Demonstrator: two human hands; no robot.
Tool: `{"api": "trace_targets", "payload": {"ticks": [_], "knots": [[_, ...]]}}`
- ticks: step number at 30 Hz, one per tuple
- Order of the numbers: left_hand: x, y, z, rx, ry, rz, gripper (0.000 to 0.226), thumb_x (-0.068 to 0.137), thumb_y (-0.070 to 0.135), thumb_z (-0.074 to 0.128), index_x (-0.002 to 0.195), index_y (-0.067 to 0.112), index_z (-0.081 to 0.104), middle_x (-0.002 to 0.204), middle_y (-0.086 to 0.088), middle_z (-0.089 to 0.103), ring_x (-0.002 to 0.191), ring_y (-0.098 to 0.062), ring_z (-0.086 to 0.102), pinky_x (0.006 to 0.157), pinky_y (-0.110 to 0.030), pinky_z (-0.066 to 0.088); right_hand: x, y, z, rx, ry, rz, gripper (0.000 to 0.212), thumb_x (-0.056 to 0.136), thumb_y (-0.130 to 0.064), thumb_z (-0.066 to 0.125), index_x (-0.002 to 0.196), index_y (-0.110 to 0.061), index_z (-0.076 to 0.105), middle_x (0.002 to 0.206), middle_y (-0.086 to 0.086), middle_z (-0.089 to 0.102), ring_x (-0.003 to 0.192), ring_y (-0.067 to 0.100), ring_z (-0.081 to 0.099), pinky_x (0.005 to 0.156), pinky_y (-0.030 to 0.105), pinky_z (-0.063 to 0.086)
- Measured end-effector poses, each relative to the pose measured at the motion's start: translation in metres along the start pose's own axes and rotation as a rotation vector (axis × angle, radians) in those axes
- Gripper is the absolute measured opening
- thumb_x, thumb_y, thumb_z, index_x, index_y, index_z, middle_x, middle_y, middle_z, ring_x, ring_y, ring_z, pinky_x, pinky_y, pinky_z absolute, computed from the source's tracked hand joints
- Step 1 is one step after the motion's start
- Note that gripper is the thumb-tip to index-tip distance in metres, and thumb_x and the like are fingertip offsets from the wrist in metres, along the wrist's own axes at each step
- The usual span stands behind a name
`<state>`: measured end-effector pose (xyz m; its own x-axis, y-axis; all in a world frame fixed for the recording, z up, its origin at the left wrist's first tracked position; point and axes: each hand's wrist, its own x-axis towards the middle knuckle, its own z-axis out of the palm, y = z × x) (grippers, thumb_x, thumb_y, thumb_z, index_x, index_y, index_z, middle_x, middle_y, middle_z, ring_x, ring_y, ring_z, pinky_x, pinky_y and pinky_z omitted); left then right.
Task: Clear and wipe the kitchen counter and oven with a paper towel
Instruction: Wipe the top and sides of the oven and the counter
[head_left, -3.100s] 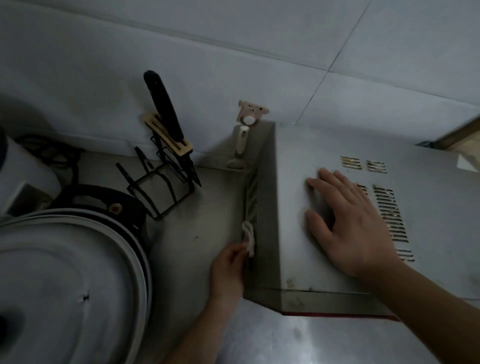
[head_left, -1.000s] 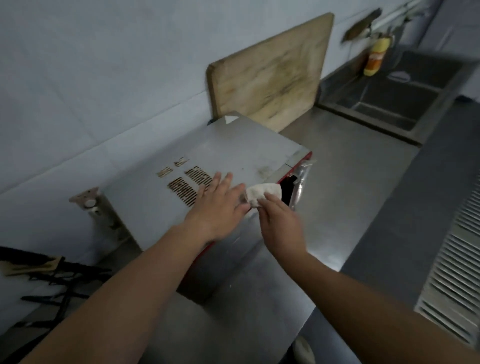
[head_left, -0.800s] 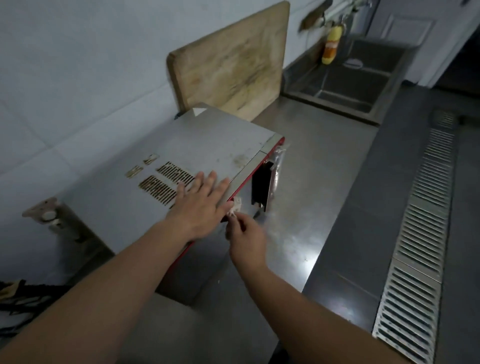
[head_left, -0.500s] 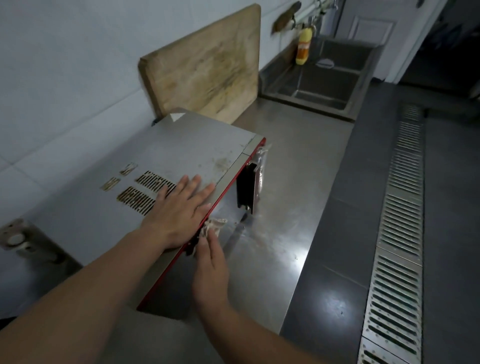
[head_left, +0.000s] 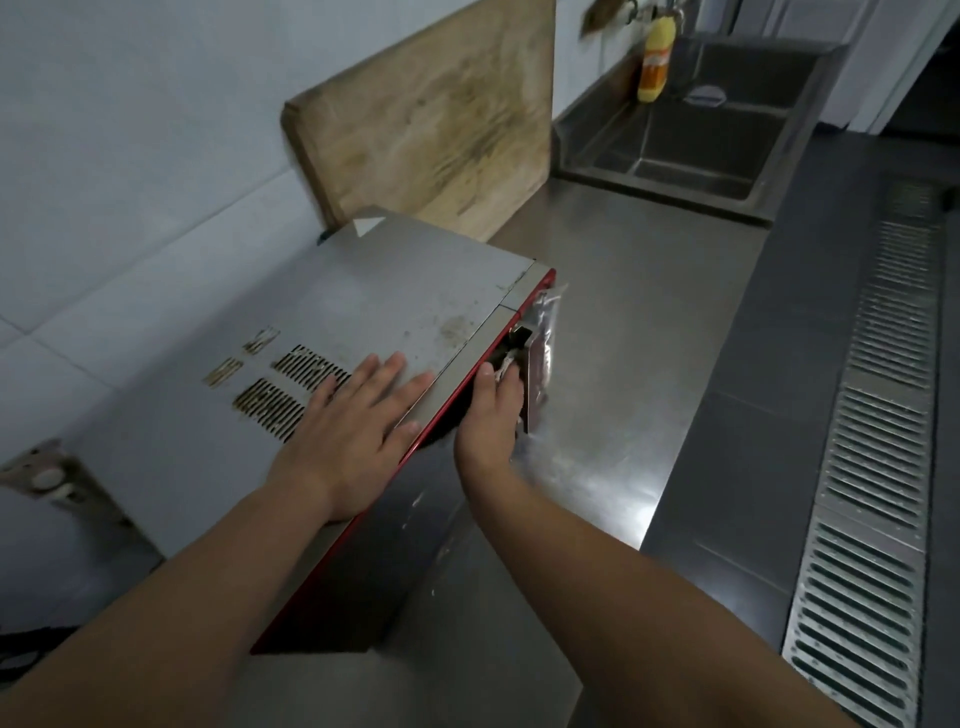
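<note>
Left hand flat on oven — right hand fingers pinch paper towel.

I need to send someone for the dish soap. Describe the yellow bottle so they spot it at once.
Find the steel sink at the counter's far end. The yellow bottle hangs against the wall above its left corner, the only bright thing there.

A shiny metal counter runs along the white wall. A grey oven with a red front edge sits on it, and a big wooden board stands on the counter just behind the oven, leaning on the wall. At the far end, a sink is set into the counter.
</note>
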<state>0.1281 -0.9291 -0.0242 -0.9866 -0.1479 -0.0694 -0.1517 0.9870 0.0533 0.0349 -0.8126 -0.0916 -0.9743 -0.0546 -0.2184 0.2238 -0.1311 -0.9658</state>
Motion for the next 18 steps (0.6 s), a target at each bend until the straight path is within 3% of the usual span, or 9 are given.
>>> {"api": "trace_targets", "payload": {"ticks": [2,6,12,15,18], "knots": [[-0.001,0.001,-0.002,0.007,-0.012,-0.001,0.06,0.094,0.063,0.0,0.153,0.053,-0.002,0.165,0.017,-0.008,0.15,-0.005,-0.014,0.123,-0.045,-0.002,-0.005,0.006,0.001,-0.013,-0.015,-0.003,0.065,0.098,-0.052,0.035,0.156,-0.027,0.021,0.161,-0.004,0.024,0.148,0.011,0.02,0.12,0.045,0.02],[0.001,0.002,-0.003,-0.004,-0.013,-0.014,0.062,0.092,0.064,0.002,0.153,0.052,0.002,0.165,0.017,-0.006,0.15,-0.005,-0.013,0.124,-0.044,-0.002,-0.06,0.028,0.001,0.018,-0.134,-0.083,0.071,0.098,-0.052,0.038,0.157,-0.033,0.004,0.163,-0.02,0.001,0.145,-0.01,0.002,0.123,0.034,0.009],[0.0,0.002,-0.004,-0.032,-0.016,-0.01,0.064,0.09,0.063,0.005,0.153,0.052,0.006,0.165,0.016,-0.002,0.151,-0.005,-0.008,0.123,-0.044,-0.002,-0.22,0.072,0.021,0.0,-0.273,-0.226,0.075,0.096,-0.061,0.041,0.151,-0.051,-0.008,0.163,-0.015,-0.015,0.151,0.01,-0.007,0.121,0.026,0.006],[0.002,0.003,-0.003,-0.058,0.005,-0.003,0.064,0.091,0.061,0.009,0.154,0.05,0.011,0.166,0.015,0.003,0.152,-0.007,-0.004,0.123,-0.044,-0.001,-0.218,0.073,0.027,-0.034,-0.275,-0.207,0.075,0.096,-0.056,0.041,0.147,-0.056,-0.014,0.162,-0.015,-0.02,0.15,0.009,-0.011,0.123,0.035,0.005],[0.003,-0.001,0.0,-0.046,0.004,0.001,0.057,0.098,0.055,0.015,0.155,0.049,0.011,0.166,0.013,0.003,0.152,-0.009,-0.003,0.123,-0.046,-0.001,-0.17,0.066,0.016,-0.012,-0.219,-0.258,0.068,0.096,-0.058,0.037,0.151,-0.05,-0.004,0.164,-0.012,-0.01,0.15,0.004,-0.005,0.123,0.039,0.008]]}}
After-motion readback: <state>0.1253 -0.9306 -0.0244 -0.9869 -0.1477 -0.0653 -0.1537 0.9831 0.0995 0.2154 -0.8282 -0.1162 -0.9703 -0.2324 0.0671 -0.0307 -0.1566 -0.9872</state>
